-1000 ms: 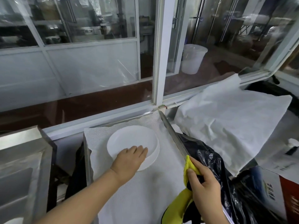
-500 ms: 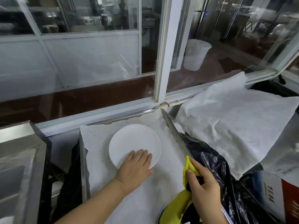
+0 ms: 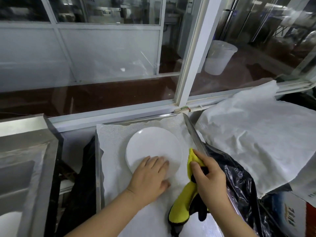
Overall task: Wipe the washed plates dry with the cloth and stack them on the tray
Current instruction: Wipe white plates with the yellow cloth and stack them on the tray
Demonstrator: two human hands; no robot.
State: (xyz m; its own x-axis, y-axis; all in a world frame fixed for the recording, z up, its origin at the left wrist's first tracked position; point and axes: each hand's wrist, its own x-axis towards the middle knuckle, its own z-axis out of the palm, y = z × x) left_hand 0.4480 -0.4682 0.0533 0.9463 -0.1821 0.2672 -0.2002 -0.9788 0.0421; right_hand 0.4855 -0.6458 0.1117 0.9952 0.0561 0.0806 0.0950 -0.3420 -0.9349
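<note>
Window (image 3: pixel 109 53) spans the far side, white upright post right of centre. Through the glass: a white bucket (image 3: pixel 218 57) on a dark red floor.

White sheet (image 3: pixel 253 139) draped over a bulky shape at right; black plastic bag (image 3: pixel 239 182) below it, just beside the tray's right rim. Steel sink unit (image 3: pixel 25 159) at left, separated from the tray by a dark gap.

Tray (image 3: pixel 191 132): metal, rectangular, long axis running from the person toward the window. Lined with a white textured towel (image 3: pixel 111 146) that covers its floor and laps over the far rim.

Plate (image 3: pixel 152 147): white, round, so no long axis. Lies flat on the towel in the far half of the tray, slightly right of centre, broad smooth face up. It appears to sit on another plate beneath; number in the stack cannot be told.

Cloth (image 3: pixel 181 211): yellow with a dark side, elongated, upper tip near the plate's right edge, lower end hanging toward the person.

Left hand (image 3: pixel 150 178): palm down, fingers straight and slightly spread, resting on the near edge of the plate.

Right hand (image 3: pixel 208 177): fingers curled round the cloth, thumb pinching its upper part, just right of the plate and not touching it.
</note>
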